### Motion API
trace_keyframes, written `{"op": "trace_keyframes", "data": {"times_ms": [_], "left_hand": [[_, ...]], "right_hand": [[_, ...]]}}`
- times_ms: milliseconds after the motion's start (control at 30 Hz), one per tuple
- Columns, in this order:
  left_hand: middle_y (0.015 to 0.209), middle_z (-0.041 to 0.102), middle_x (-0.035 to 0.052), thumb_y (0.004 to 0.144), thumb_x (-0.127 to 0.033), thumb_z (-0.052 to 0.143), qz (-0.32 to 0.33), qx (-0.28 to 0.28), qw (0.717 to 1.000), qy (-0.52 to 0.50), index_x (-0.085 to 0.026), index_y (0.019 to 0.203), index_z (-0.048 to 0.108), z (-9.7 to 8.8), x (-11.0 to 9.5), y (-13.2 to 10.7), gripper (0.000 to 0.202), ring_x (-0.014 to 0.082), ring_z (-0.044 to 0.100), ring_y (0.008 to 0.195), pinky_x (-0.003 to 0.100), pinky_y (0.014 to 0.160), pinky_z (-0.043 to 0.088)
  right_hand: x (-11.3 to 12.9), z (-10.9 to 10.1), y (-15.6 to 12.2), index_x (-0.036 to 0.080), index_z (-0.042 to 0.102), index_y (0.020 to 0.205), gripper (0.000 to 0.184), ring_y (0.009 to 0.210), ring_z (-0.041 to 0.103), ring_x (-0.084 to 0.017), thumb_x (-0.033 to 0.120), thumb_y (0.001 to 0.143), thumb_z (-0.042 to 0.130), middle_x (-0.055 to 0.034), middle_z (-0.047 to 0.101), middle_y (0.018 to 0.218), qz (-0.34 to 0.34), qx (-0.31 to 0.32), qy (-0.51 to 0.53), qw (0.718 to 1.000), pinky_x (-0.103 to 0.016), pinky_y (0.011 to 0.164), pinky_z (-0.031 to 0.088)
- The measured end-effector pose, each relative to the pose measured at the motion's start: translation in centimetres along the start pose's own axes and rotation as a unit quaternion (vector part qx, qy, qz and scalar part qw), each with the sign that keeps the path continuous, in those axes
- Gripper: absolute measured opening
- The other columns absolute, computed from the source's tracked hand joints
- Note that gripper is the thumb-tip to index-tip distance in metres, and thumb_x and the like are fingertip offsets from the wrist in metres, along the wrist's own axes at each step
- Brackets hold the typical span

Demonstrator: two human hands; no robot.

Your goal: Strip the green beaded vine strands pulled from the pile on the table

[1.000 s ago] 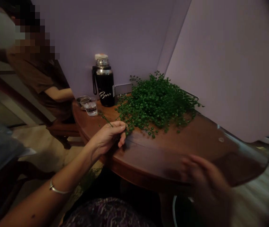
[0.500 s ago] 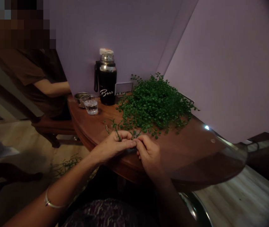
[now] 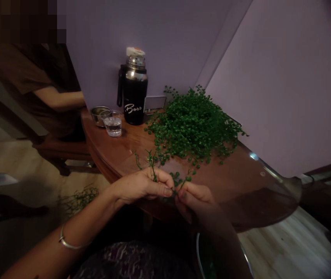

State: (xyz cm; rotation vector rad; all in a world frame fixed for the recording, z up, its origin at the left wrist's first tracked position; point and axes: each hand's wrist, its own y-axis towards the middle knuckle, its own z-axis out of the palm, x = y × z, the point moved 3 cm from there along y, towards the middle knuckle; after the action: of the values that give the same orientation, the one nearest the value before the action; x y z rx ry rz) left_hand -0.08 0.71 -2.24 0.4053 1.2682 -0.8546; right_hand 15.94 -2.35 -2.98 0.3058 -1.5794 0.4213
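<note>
My left hand (image 3: pixel 142 186) pinches a thin green sprig (image 3: pixel 152 166) at the near edge of the round wooden table (image 3: pixel 241 186). My right hand (image 3: pixel 196 199) meets it fingertip to fingertip, its fingers closed on the leafy end of the same sprig. A large heap of small-leaved green stems (image 3: pixel 193 126) lies on the table just beyond both hands. A silver bangle (image 3: pixel 66 242) sits on my left wrist.
A black flask (image 3: pixel 134 91), a glass of water (image 3: pixel 112 124) and a small steel bowl (image 3: pixel 98 113) stand at the table's back left. Another person's arm (image 3: pixel 57 99) rests beside them. Stripped stems (image 3: pixel 76 197) lie on the floor. A steel vessel's rim (image 3: pixel 200 252) shows under my right arm.
My right hand came up from the lower right and joined my left on the sprig. Both hands have since drawn back toward me, off the table's edge.
</note>
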Motion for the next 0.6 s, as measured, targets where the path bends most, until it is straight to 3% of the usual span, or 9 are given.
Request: {"op": "trace_keyframes", "data": {"times_ms": [67, 200, 300, 433, 533, 600], "left_hand": [[0.041, 0.033, -0.0076, 0.063, -0.029, 0.068, 0.031, -0.031, 0.998, -0.043, -0.011, 0.067, 0.058, -1.2, -0.8, -0.9, 0.021, 0.002, 0.021, 0.036, 0.019, 0.038, 0.009], [0.039, 0.036, -0.0074, 0.068, -0.026, 0.066, 0.128, -0.154, 0.978, -0.061, -0.012, 0.067, 0.055, -3.4, -2.5, -1.8, 0.017, 0.0021, 0.024, 0.034, 0.019, 0.039, 0.013], [0.039, 0.036, -0.008, 0.073, -0.025, 0.062, 0.123, -0.165, 0.977, -0.049, -0.013, 0.068, 0.053, -2.2, -2.1, -0.7, 0.016, 0.0021, 0.025, 0.035, 0.018, 0.039, 0.014], [0.047, 0.043, -0.006, 0.073, -0.027, 0.061, 0.116, -0.155, 0.98, -0.047, -0.012, 0.066, 0.052, 1.0, -0.3, 1.4, 0.019, 0.002, 0.034, 0.04, 0.015, 0.041, 0.021], [0.057, 0.05, -0.0025, 0.072, -0.027, 0.062, 0.128, -0.172, 0.976, -0.05, -0.011, 0.064, 0.051, 2.0, 0.5, 2.0, 0.021, 0.0052, 0.046, 0.052, 0.016, 0.05, 0.032], [0.056, 0.049, -0.0028, 0.072, -0.028, 0.062, 0.127, -0.191, 0.973, -0.041, -0.012, 0.063, 0.05, 1.9, 0.6, 2.0, 0.022, 0.0049, 0.044, 0.051, 0.016, 0.048, 0.03]], "right_hand": [[-0.2, -1.1, -0.9, 0.013, 0.049, 0.059, 0.036, 0.037, 0.034, -0.004, 0.041, 0.081, 0.052, 0.0037, 0.04, 0.044, 0.003, -0.028, 0.03, 0.999, -0.017, 0.034, 0.021], [-0.5, -2.8, -2.0, 0.015, 0.053, 0.07, 0.024, 0.039, 0.039, -0.005, 0.037, 0.077, 0.058, 0.0017, 0.048, 0.056, 0.006, -0.16, 0.109, 0.981, -0.016, 0.033, 0.024], [-0.9, -1.4, -1.1, 0.015, 0.057, 0.085, 0.021, 0.042, 0.043, -0.006, 0.034, 0.076, 0.06, -0.0015, 0.054, 0.067, 0.022, -0.169, 0.109, 0.979, -0.017, 0.034, 0.029], [-1.2, 1.3, 1.1, 0.015, 0.056, 0.093, 0.031, 0.038, 0.037, -0.003, 0.042, 0.078, 0.056, 0.0034, 0.046, 0.059, -0.009, -0.126, 0.105, 0.986, -0.016, 0.035, 0.025], [-1.3, 2.0, 1.7, 0.016, 0.055, 0.091, 0.031, 0.037, 0.029, -0.002, 0.042, 0.075, 0.059, 0.0064, 0.041, 0.055, -0.028, -0.134, 0.087, 0.987, -0.016, 0.034, 0.021], [-1.2, 1.8, 1.6, 0.016, 0.055, 0.083, 0.025, 0.039, 0.028, -0.002, 0.04, 0.077, 0.058, 0.006, 0.041, 0.056, -0.035, -0.156, 0.044, 0.986, -0.016, 0.035, 0.021]]}}
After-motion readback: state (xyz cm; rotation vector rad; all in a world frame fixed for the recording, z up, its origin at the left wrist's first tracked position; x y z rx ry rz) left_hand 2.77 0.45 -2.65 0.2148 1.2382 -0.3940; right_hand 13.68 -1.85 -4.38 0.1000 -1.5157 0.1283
